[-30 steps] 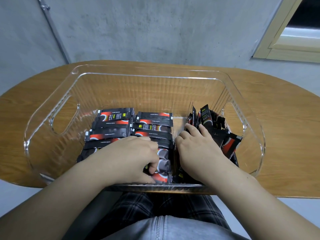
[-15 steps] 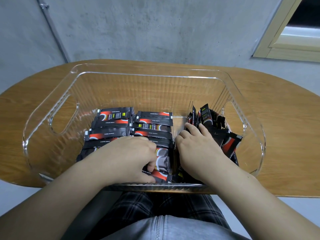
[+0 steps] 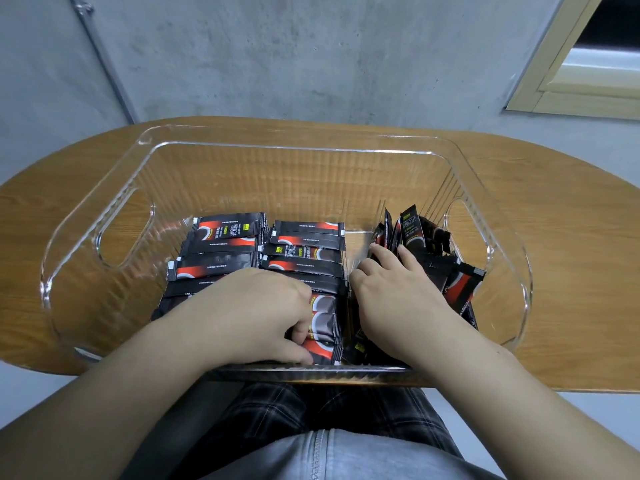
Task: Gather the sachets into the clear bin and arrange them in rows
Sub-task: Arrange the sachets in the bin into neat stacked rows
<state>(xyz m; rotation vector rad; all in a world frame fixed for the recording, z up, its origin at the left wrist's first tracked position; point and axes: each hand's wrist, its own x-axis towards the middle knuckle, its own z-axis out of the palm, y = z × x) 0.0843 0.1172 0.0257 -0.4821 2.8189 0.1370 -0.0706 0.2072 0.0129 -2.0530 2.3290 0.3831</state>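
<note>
A clear bin stands on the wooden table. Inside it lie black-and-red sachets in two flat rows, a left row and a middle row. A loose pile of sachets leans against the right wall. My left hand is inside the bin at the near end of the middle row, fingers curled round a small stack of sachets. My right hand lies on the right pile, fingers stretched forward and touching the upright sachets.
The wooden table has rounded ends and reaches past the bin on both sides. A concrete wall rises behind it. A pale window frame sits at the upper right. The bin's far half holds no sachets.
Almost nothing has moved. My right fingers have crept slightly forward on the right pile, and my left hand stays on the near stack.
</note>
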